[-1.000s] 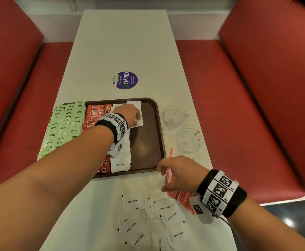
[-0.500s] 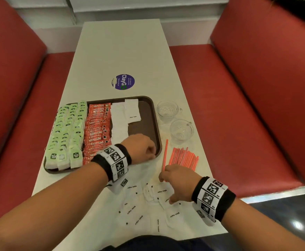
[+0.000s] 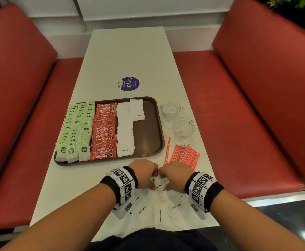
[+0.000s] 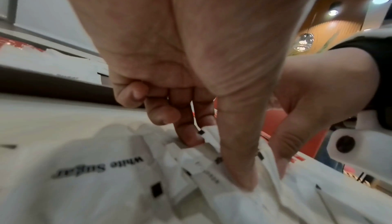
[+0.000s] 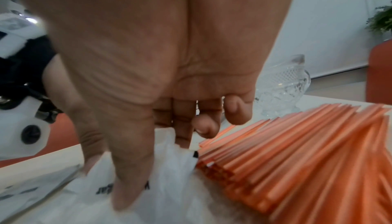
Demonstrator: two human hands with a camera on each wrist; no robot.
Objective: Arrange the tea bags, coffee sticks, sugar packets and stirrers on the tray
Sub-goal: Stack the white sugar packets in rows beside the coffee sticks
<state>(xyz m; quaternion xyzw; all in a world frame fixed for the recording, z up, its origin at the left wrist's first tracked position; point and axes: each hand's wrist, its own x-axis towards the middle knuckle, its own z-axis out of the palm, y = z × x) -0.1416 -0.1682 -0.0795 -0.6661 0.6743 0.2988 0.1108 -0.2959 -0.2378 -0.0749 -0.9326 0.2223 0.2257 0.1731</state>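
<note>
A brown tray (image 3: 148,131) holds rows of green tea bags (image 3: 77,127), red coffee sticks (image 3: 104,131) and white sugar packets (image 3: 125,129). Loose white sugar packets (image 3: 159,209) lie in a heap at the near table edge. My left hand (image 3: 145,172) and right hand (image 3: 175,173) meet over that heap. Each pinches the same small bunch of sugar packets (image 3: 160,182) between thumb and fingers. The left wrist view shows my left thumb pressing into the packets (image 4: 203,162). In the right wrist view my right thumb and fingers pinch the packets (image 5: 171,165). Orange stirrers (image 3: 184,154) lie right of the tray.
Two clear glass cups (image 3: 169,108) (image 3: 183,127) stand right of the tray, behind the stirrers (image 5: 297,157). A purple round sticker (image 3: 128,84) marks the white table (image 3: 126,57) beyond the tray. Red bench seats (image 3: 238,105) flank the table.
My left hand has come back from the tray's far end to the loose heap. My right hand has shifted left, and both now pinch sugar packets together.
</note>
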